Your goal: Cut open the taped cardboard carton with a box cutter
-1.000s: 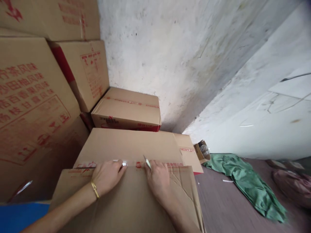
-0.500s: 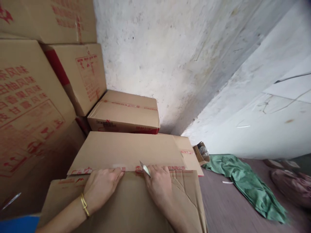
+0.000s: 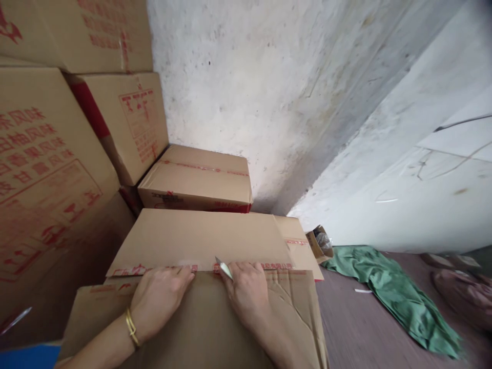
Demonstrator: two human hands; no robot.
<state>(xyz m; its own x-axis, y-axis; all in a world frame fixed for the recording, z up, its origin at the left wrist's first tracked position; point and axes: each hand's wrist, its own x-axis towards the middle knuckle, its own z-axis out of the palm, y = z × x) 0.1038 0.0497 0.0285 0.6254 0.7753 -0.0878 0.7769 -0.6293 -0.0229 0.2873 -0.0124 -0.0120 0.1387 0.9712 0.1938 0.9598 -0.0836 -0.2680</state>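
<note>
Room: the box [image 3: 200, 312] under both hands is closed in by stacked cartons [image 3: 57, 169] on the left and by another carton [image 3: 200, 179] and the wall [image 3: 269, 92] behind. Only to the right is it free, where the floor [image 3: 357, 328] lies open as far as a green cloth [image 3: 388, 292].
Edges: the right edge of the box drops to the floor just beside the right hand; the near flap there is creased.
Right hand: the right hand [image 3: 248, 292] is closed around a small knife [image 3: 224, 268], at the taped seam [image 3: 246, 266] in the middle of the box top.
Knife: its long axis is tilted, the tip pointing away and to the left, touching the seam.
Left hand: the left hand [image 3: 159, 297] lies flat, fingers together, pressing the near flap just left of the knife; it holds nothing.
Change: since a second ago the knife has moved a little left along the seam, nearer to the left hand, and the far flap now stands slightly higher than the near flap.
</note>
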